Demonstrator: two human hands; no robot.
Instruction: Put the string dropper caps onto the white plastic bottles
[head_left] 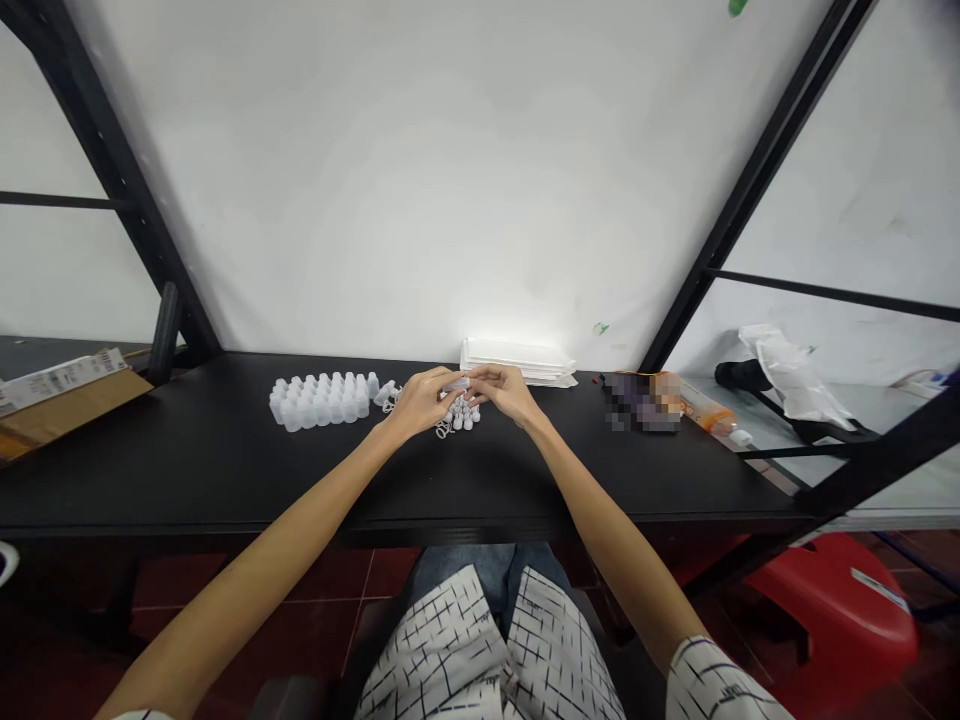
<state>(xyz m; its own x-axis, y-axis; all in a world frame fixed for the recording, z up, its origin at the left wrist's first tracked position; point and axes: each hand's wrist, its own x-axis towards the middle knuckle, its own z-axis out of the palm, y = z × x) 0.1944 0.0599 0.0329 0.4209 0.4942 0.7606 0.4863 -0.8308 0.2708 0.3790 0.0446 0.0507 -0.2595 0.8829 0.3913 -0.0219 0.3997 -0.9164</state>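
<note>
Over the middle of the black table, the fingers of my left hand [421,402] are closed on one end of a small white plastic bottle [456,384]. My right hand [504,390] pinches its other end, and fingers cover much of it. Just beneath the hands lie several small white caps [466,416] and some thin white rings [444,430]. To the left, a block of upright translucent white bottles [322,402] stands in rows, with a loose piece [385,392] between it and my left hand.
Behind my right hand lies a stack of flat white packs [517,362]. A blurred dark object [641,402] and an orange-labelled bottle [718,420] are at the right. A cardboard box [71,400] sits far left; a red stool [836,610] stands lower right. Black frame posts rise at both sides.
</note>
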